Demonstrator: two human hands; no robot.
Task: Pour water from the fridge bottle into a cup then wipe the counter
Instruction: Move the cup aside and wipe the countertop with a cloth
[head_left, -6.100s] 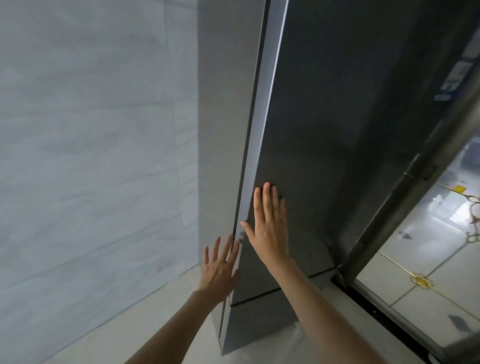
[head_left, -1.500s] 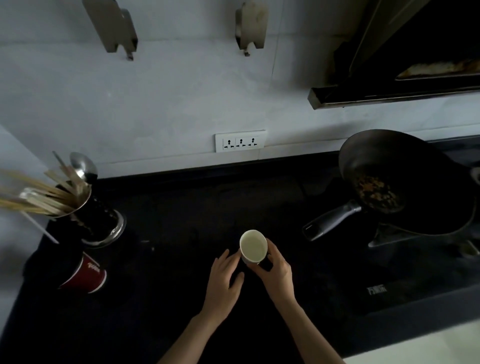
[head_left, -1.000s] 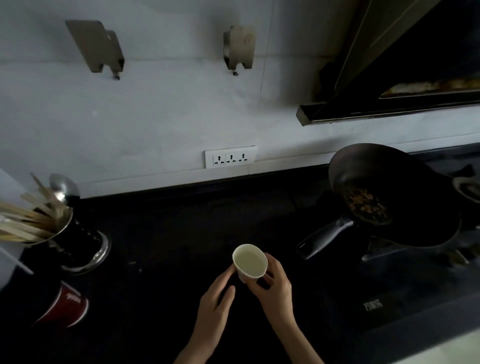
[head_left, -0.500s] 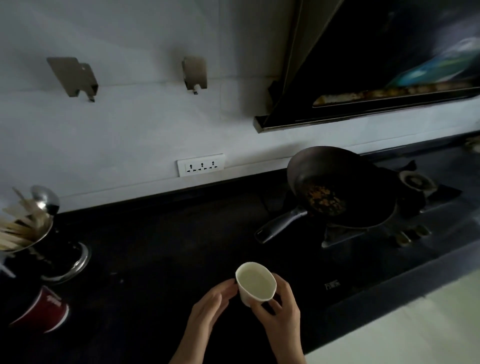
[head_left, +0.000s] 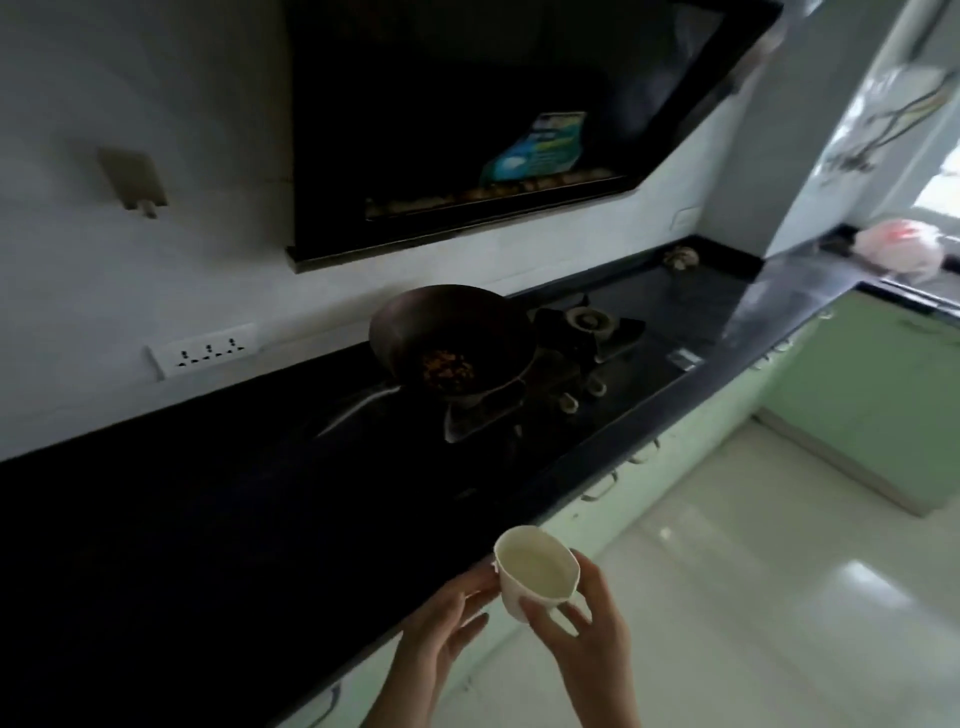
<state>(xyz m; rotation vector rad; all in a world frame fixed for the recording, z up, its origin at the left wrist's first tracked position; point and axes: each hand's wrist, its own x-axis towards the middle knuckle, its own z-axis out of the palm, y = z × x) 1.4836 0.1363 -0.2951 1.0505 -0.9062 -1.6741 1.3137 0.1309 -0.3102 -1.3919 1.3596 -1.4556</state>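
Nearest, the right hand (head_left: 587, 629) pinches the white cup (head_left: 535, 571) from below, lifted past the near edge of the black surface (head_left: 208, 519); the left hand (head_left: 441, 623) touches its side with spread fingers. Farther, a wok (head_left: 452, 338) sits on the stove (head_left: 597, 332).

Our left hand (head_left: 449, 618): bare, without rings or glove, entering our view left of the cup (head_left: 535, 571).
Our right hand (head_left: 587, 629): bare, without rings or glove, right of the cup.
Our forearms: both bare to the frame's bottom edge below the cup; we see no sleeve, watch or band.
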